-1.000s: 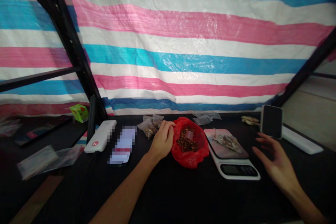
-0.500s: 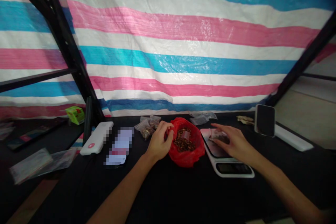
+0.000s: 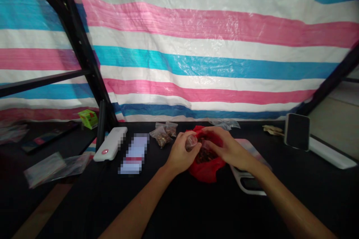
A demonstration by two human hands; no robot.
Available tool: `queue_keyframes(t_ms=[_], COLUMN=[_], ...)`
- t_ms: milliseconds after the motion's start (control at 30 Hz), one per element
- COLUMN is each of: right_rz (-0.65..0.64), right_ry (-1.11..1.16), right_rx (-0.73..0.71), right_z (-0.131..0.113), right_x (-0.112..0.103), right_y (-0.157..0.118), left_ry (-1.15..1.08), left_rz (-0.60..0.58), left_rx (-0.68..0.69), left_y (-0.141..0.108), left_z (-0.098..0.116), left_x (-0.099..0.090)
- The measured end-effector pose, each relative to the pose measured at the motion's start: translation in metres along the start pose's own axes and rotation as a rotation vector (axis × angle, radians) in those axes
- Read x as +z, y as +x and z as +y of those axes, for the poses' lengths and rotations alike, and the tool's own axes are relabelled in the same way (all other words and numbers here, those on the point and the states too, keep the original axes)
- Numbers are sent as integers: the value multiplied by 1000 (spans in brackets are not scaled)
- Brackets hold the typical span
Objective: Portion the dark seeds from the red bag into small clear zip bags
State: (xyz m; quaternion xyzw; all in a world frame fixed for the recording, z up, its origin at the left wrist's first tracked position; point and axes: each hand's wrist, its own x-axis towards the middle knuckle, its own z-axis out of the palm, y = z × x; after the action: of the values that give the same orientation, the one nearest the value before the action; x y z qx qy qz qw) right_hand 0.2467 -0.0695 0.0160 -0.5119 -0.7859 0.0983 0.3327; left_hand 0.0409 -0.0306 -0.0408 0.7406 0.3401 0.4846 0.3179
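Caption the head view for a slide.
Left hand holding a small clear plastic bag, right hand over an open red plastic bag beside a flat white scale.

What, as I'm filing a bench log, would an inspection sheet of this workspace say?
Surface: black tabletop, dimly lit.
Job's things: open, crumpled red plastic bag holding small brown pieces; white scale with flat platter beside it, partly hidden by the right arm.
Clutter: small clear filled plastic bags; white rounded-edge device; small bright-green box.
Hands: left hand curled around a crinkled clear plastic bag; right hand at the red bag's mouth, grip unclear.
Cables: too dark to tell.
Surroundings: blue, white and pink striped plastic sheet; black metal frame.
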Motion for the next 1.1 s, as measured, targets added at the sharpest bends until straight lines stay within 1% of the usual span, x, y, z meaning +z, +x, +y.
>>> queue_keyframes(t_ms=[33, 100, 167, 300, 433, 533, 600, 733, 800, 867, 967, 1100], right_rz=[-39, -155, -244, -272, -279, -269, -246, -176, -133, -68, 7, 3], right_ry=[-54, -161, -225, -257, -207, -153, -90, 170, 215, 141, -62, -293], right_rx=[4, -3, -18, -29, 28, 81, 119, 174, 180, 156, 27, -181], right_z=[8, 20, 25, 18, 9, 5, 5, 2, -2, -9, -23, -41], right_x=[-1, -3, -4, 3, 13, 17, 16, 1, -8, -16, -23, -25], right_y=[-2, -5, -6, -6, -8, -12, -14, -16, -14, -10, -1, 10], left_ry=[13, 37, 44, -25, -106, -109, -97, -60, -29, 5, 28, 40], left_rz=[17, 32, 27, 14, 10, 23, 46, 100, 96, 72, 38, 22], left_rx=[-7, 2, -1, -72, -107, -109, -111, -101, -75, -42, -10, -6], left_y=[0, 1, 0, -3, -2, 0, 0, 0, -1, -1, -2, -3], left_z=[-1, -2, -3, -6, -8, -7, -6, -6, -7, -8, -7, -5], left_x=[0, 1, 3, 7, 9, 7, 6, 6, 6, 7, 7, 7])
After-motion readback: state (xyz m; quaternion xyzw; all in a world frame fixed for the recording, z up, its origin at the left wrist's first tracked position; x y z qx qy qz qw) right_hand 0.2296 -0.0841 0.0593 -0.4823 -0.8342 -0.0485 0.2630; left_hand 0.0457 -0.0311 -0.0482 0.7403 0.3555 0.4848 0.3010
